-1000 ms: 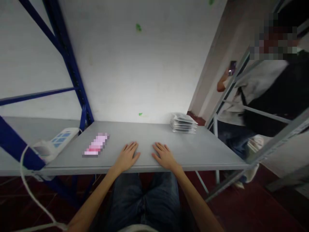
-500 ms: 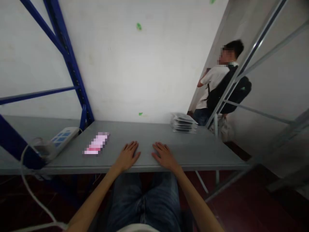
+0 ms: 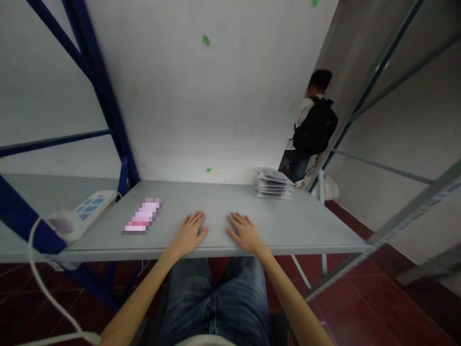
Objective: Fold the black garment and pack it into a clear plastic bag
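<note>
My left hand (image 3: 189, 234) lies flat near the front edge of the grey table (image 3: 216, 199), palm down, with its thumb spread from the fingers. A short gap to the right, my right hand (image 3: 245, 232) rests the same way. Neither holds anything. Left of my left hand is a flat pixelated rectangle (image 3: 144, 215), pink and white, perhaps a phone. Beyond my right hand, at the back, a stack of thin packets (image 3: 273, 183) in clear plastic stands by the wall; their contents cannot be made out.
A white power strip (image 3: 91, 207) with blue-marked sockets sits at the left, its white cable (image 3: 43, 283) hanging past the front. Blue posts (image 3: 104, 96) rise at the left, grey metal bars (image 3: 360, 103) at the right. Behind those bars a person with a black backpack (image 3: 316, 127) stands.
The person with the backpack has moved further off and to the left, with the back turned more toward me. The lighting on table and floor differs. My hands have stayed in place.
</note>
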A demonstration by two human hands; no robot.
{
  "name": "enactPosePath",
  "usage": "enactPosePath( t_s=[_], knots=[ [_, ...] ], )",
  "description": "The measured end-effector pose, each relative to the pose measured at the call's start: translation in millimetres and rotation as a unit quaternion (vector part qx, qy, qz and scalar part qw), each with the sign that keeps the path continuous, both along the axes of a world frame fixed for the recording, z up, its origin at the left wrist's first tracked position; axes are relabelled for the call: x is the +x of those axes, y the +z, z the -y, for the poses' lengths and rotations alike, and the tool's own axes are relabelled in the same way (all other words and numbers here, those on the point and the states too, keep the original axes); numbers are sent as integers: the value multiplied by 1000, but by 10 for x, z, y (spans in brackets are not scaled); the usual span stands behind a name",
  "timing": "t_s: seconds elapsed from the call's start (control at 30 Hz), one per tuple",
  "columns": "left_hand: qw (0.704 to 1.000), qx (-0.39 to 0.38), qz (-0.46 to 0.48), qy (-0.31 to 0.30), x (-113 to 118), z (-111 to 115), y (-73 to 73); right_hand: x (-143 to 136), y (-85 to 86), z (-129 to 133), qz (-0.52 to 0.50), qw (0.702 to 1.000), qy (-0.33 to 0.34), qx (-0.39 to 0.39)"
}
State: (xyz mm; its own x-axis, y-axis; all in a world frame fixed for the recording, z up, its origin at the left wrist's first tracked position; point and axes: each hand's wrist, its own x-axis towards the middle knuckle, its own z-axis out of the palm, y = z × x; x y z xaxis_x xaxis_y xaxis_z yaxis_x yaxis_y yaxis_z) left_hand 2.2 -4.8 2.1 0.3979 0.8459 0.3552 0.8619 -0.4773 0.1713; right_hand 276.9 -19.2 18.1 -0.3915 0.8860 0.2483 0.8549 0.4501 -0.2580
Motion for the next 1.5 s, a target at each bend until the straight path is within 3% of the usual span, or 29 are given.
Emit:
enactPosePath(
  t_s=[0.4, 0.53, 0.63, 0.77, 0.87, 0.97, 1.13, 1.3, 1.4, 1.5],
  knots=[
    [1000, -7, 0, 2, -1, -9, -6, 14, -58, -12, -20, 1000, 8, 1],
    [1000, -16, -3, 1, -7, -20, -11, 175, -22, -144, -58, 997, 1, 41],
    [1000, -12, 0, -3, -15, -32, -24, 531, 180, -438, -63, 991, -40, 110],
    [1000, -4, 1, -3, -17, -38, -35, 1209, 602, -1003, -8, 975, -154, 163],
    [1000, -5, 2, -3, -15, -38, -37, 1603, 836, -1351, 53, 963, -233, 127],
    [1000, 0, 7, -5, -19, -42, -39, 1751, 910, -1521, 71, 954, -278, 91],
    [1000, 5, 6, -9, -37, -65, -63, 1600, 877, -1551, 39, 929, -341, 138],
    [999, 22, 17, -17, -55, -105, -140, 1162, 837, -1361, 11, 913, -355, 200],
    [998, 41, 52, -18, -45, -92, -131, 682, 718, -1030, -21, 918, -287, 274],
    [990, 87, 114, 10, -20, -26, -29, 75, 500, -551, -28, 938, -185, 291]
  ],
)
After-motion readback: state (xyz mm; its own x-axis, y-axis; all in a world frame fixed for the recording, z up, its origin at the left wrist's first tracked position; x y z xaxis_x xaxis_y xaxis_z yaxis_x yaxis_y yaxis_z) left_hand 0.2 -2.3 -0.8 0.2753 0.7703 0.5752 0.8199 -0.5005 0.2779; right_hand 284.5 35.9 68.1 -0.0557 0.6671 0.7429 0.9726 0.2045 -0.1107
